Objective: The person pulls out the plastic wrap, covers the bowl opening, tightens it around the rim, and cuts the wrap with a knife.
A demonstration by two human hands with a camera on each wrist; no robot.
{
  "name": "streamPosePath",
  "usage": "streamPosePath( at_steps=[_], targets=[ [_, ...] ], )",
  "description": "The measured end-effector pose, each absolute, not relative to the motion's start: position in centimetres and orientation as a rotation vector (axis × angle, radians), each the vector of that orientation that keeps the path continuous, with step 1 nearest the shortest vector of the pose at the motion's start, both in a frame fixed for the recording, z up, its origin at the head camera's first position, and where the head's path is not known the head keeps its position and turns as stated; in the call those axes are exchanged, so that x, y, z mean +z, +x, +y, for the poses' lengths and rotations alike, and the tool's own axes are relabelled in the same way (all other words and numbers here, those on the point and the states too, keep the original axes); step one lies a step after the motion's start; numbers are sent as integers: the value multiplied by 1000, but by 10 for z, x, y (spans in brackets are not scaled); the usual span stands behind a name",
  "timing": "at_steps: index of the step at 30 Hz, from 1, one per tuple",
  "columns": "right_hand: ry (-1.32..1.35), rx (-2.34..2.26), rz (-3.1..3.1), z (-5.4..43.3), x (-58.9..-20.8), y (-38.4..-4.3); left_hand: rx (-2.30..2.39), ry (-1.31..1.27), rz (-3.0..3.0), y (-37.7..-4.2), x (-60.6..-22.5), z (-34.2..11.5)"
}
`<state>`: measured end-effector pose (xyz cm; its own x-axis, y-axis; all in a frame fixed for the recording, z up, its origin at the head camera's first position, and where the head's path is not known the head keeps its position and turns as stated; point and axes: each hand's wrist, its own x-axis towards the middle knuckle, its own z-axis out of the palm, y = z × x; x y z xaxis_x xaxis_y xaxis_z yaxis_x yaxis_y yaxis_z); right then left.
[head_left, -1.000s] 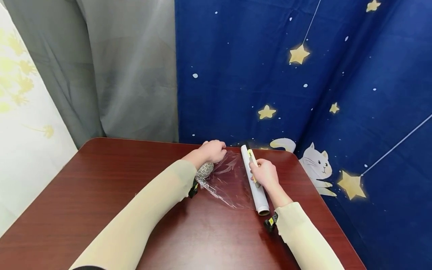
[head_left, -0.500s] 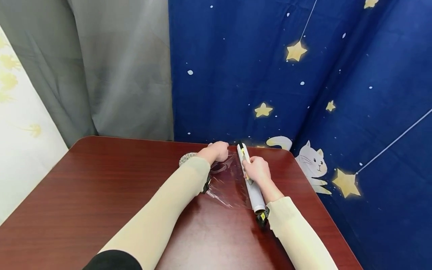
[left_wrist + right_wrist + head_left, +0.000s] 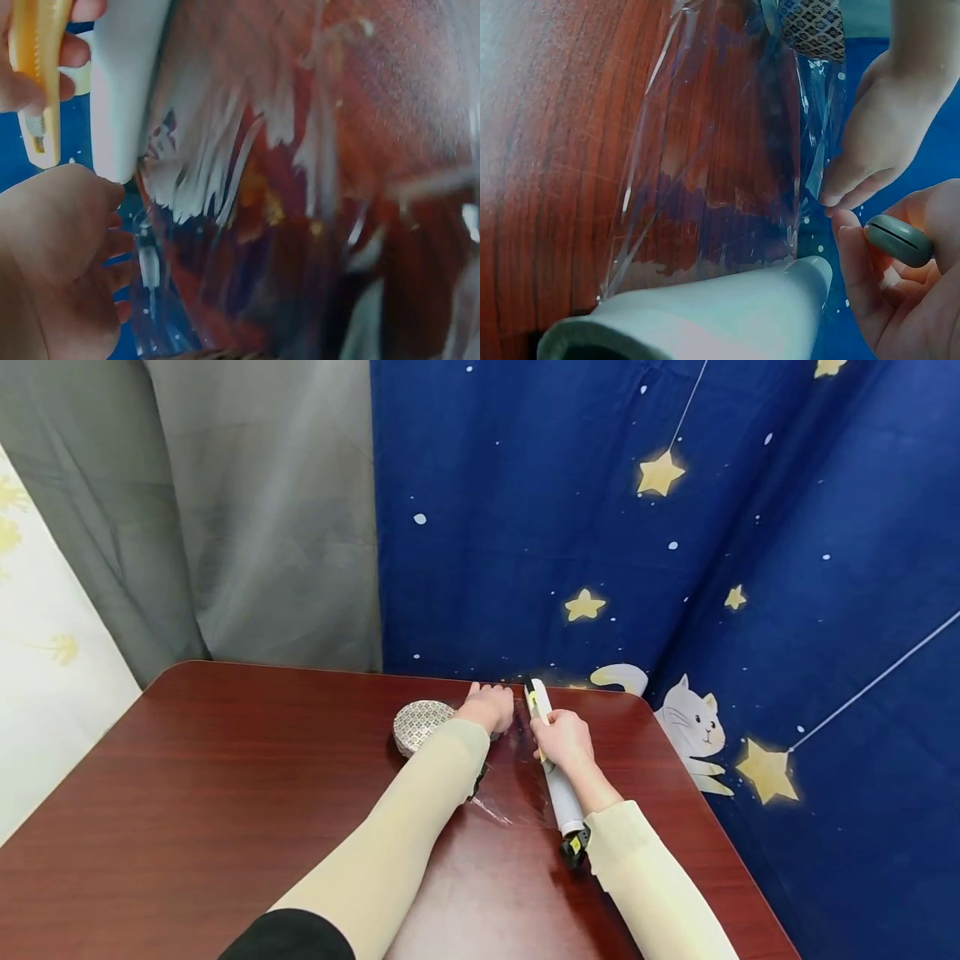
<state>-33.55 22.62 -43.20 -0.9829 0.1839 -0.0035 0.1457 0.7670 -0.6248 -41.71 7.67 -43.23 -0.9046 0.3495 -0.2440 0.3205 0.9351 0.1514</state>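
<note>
A patterned round dish point(image 3: 420, 725) sits on the table left of my left forearm, partly hidden by it. Clear plastic wrap point(image 3: 712, 165) stretches from the dish to a white roll point(image 3: 564, 797) lying lengthwise at the right. My left hand point(image 3: 492, 707) pinches the far edge of the wrap, close to the roll's far end. In my right hand point(image 3: 567, 739) is a cream-yellow utility knife point(image 3: 39, 75), gripped along its handle above the roll. Its blade cannot be made out. The knife's grey butt end shows in the right wrist view.
The dark red wooden table point(image 3: 247, 777) ends just beyond both hands. Behind it hang a grey curtain point(image 3: 262, 510) and a blue star-print curtain point(image 3: 510, 527). Both wrists carry small black camera mounts.
My left hand has moved right toward the roll with the wrap, uncovering the dish. My right hand has brought the knife slightly left, over the roll. The head view has shifted a little.
</note>
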Motion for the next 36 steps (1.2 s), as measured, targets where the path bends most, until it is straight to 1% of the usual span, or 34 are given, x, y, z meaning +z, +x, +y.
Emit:
streamPosePath(
  at_steps=[5,11,19,30,36],
  targets=[
    [-272,1031,-2900,225,-434,-336,184,442,2795,-429,-448,82],
    [-275,1007,-2900,223,-434,-337,194,444,2844,-432,-445,82],
    [-265,972,-2902,222,-434,-336,299,307,2851,-447,-453,84],
    [-175,608,-3005,220,-428,-325,429,245,2930,-448,-451,80],
    [-162,494,-3058,217,-429,-324,489,194,2952,-448,-453,77]
  ],
)
